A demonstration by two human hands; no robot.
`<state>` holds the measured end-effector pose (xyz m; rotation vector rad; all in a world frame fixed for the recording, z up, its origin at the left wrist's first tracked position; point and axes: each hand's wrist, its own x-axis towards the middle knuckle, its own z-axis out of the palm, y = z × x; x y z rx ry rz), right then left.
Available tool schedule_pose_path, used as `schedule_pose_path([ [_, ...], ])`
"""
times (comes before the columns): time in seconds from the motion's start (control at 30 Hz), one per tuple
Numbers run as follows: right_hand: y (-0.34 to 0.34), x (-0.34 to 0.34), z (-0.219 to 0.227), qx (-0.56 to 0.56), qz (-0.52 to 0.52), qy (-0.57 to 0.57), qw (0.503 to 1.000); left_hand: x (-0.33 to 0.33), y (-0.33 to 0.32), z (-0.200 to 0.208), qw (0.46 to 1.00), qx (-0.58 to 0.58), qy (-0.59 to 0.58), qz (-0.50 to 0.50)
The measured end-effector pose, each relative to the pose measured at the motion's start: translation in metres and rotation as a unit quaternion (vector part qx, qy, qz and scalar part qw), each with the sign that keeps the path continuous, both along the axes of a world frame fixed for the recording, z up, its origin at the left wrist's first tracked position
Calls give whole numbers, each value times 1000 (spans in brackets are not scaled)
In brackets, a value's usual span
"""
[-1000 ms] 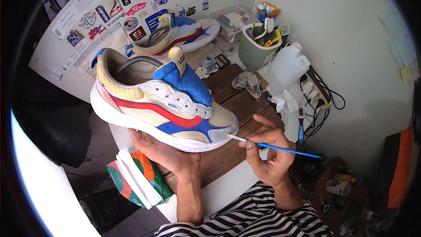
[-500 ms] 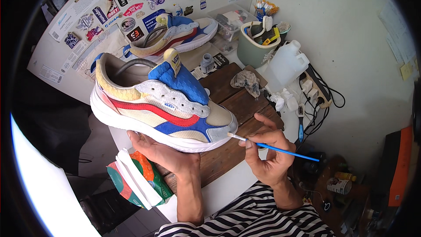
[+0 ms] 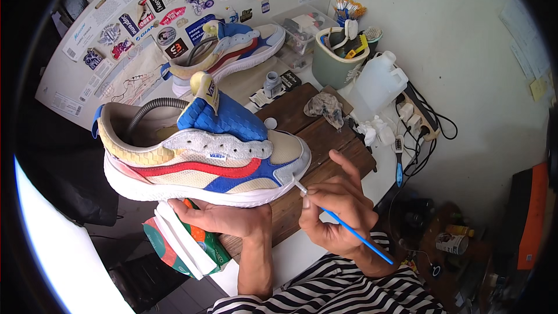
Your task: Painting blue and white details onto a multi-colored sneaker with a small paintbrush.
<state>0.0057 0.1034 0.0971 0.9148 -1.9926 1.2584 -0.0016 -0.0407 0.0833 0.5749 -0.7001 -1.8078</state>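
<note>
A multicoloured sneaker [image 3: 192,163], cream, blue, red and grey with a white sole, rests on my left hand [image 3: 229,218], its toe pointing right. That hand supports the sole from below, palm up, the fingers partly hidden under the shoe. A coiled metal shoe tree [image 3: 154,104] sits inside the sneaker. Between thumb and fingers my right hand [image 3: 340,212] pinches a thin blue paintbrush [image 3: 357,235]. The brush tip touches the grey toe panel close to the sole. Behind, a matching sneaker [image 3: 226,55] stands on the table, also with a coil inside.
A small open jar [image 3: 272,84] stands behind the wooden board [image 3: 296,195], which bears a stained crumpled cloth [image 3: 324,109]. Farther right are a tool bucket [image 3: 337,61], a white jug [image 3: 378,84] and a power strip [image 3: 427,122] with cables. A tissue pack [image 3: 186,241] lies front left.
The sneaker has shifted left and slightly turned, its heel lower. My right hand has moved left and down, and the paintbrush now slants more steeply, its tip lower on the toe panel.
</note>
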Motion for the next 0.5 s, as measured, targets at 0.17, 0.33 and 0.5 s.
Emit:
schedule_pose_path([
  [0.17,0,5,2,-16,19,2,1000,1,1,8,999,17,23,-36],
  [0.33,12,-7,-4,-10,-21,-3,1000,9,2,13,997,30,49,-53],
  [0.5,1,0,-5,-10,-14,-3,1000,7,4,15,996,29,49,-70],
])
